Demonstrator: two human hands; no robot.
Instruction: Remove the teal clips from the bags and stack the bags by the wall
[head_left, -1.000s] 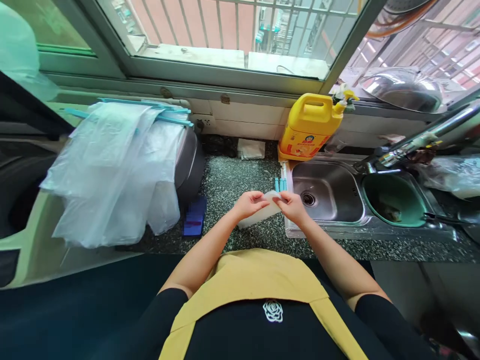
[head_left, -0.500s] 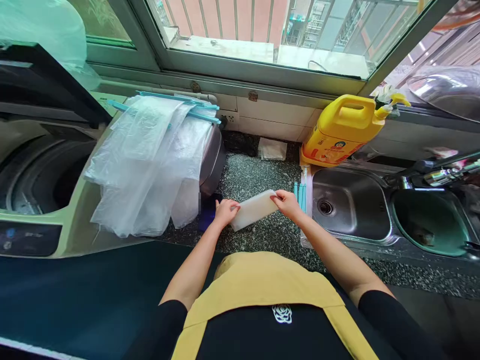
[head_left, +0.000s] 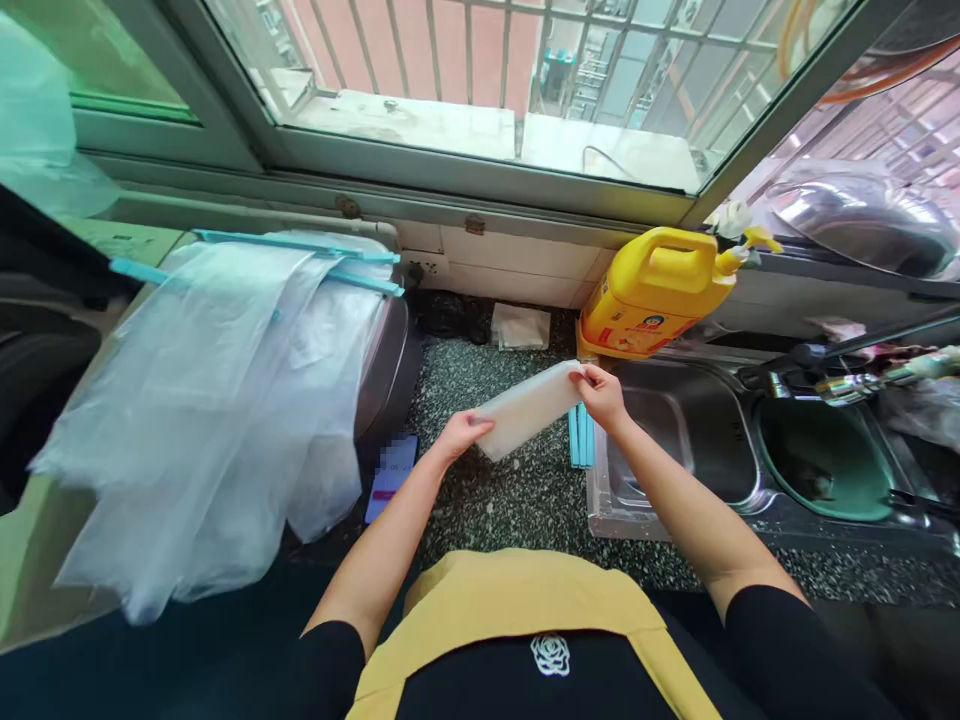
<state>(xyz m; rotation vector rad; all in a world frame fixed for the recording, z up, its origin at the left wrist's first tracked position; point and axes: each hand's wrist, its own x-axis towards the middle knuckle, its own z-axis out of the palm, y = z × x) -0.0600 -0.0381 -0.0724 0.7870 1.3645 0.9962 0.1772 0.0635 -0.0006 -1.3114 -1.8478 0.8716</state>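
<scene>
Between my hands is a folded plastic bag, a flat whitish, translucent strip that tilts up to the right above the counter. My left hand pinches its left end, thumb on top. At the far right corner, my right hand is closed on the other end. Several light-blue sealing strips lie on the counter just below my right hand. To the left, large clear plastic bags with blue strips along their top edge are draped over a dark rounded appliance. A lit phone rests by my left forearm.
A yellow jug with a pump stands behind the sink. A green basin sits in the right bowl beneath the faucet. A white packet lies by the wall. The window runs along the back.
The view has shifted, so the hanging bags look larger and nearer. Both hands still hold the folded plastic bag, now tilted a little more steeply. The phone's screen shows lit now.
</scene>
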